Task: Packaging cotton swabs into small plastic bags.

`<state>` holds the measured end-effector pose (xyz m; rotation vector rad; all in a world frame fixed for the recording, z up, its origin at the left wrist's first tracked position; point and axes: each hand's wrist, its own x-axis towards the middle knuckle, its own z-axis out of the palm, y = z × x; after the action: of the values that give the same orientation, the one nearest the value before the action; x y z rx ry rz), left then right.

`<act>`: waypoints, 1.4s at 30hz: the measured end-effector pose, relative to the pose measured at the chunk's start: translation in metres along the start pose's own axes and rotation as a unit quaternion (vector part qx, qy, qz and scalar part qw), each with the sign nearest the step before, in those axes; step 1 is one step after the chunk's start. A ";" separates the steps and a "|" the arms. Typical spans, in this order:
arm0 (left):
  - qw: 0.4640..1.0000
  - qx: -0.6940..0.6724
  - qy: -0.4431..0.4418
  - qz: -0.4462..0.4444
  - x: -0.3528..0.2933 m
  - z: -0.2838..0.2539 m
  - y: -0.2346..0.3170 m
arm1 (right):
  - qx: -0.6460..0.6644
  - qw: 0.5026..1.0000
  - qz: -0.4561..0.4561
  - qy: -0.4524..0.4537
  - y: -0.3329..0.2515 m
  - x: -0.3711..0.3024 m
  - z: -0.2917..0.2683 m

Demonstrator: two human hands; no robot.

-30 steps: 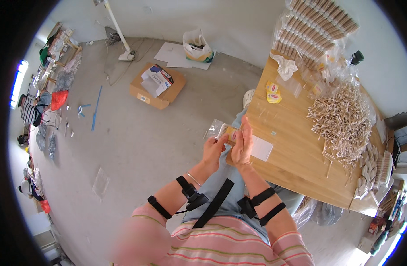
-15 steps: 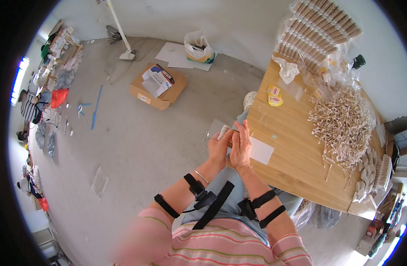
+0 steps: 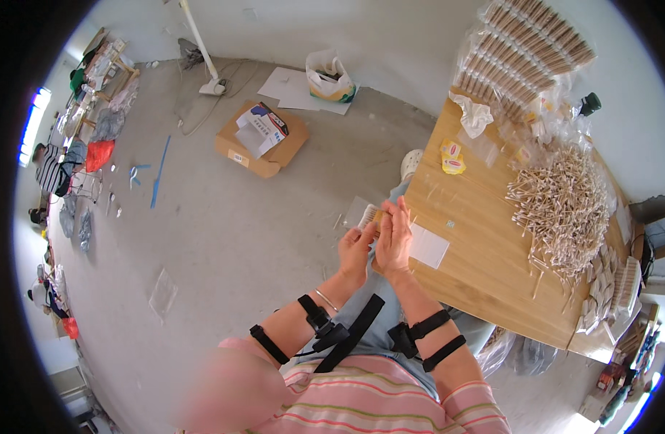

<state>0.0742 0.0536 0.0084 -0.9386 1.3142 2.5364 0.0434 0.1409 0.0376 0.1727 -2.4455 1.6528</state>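
Cotton swabs point(image 3: 370, 215), a small bundle with white tips and tan sticks, sit between the two hands, above a light-blue trouser leg point(image 3: 367, 283). Largest about them is the pale wood-grained table point(image 3: 484, 271), to the right of the hands. Ahead of them and far to the right stand banked rows of clear-wrapped swabs point(image 3: 521, 54); nearer, still right, lies a loose heap of white-and-tan swabs point(image 3: 560, 202). Ahead and left, on the floor, is an open brown cardboard box point(image 3: 264, 167).

The bare left hand point(image 3: 355, 249) is nearly closed, thumb and fingers pinching the bundle; the bare right hand point(image 3: 395, 242) is half open, bent fingers cupped against its right side. Just beside the right hand lies a flat white sheet point(image 3: 428, 246), and ahead-right, small yellow printed cards point(image 3: 452, 156).

A second ago a yellow face showed between the fingers; now tan sticks do, which suggests the bundle has been turned and is still being handled. Clear plastic film point(image 3: 356, 209) juts past it, though whether it wraps the bundle I can't tell
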 end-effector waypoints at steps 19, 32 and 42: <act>0.999 0.048 0.022 0.009 -0.007 0.030 0.009 | 0.010 1.000 -0.010 0.019 -0.003 0.002 -0.001; 0.999 0.034 0.002 0.011 -0.006 0.029 0.015 | 0.015 0.999 -0.010 0.047 -0.007 0.003 0.001; 0.996 0.070 0.041 -0.022 -0.012 0.015 0.019 | -0.064 0.997 -0.016 0.041 0.003 0.003 0.008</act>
<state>0.0695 0.0554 0.0350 -1.0416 1.4550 2.3603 0.0396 0.1350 0.0325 0.1211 -2.4639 1.4543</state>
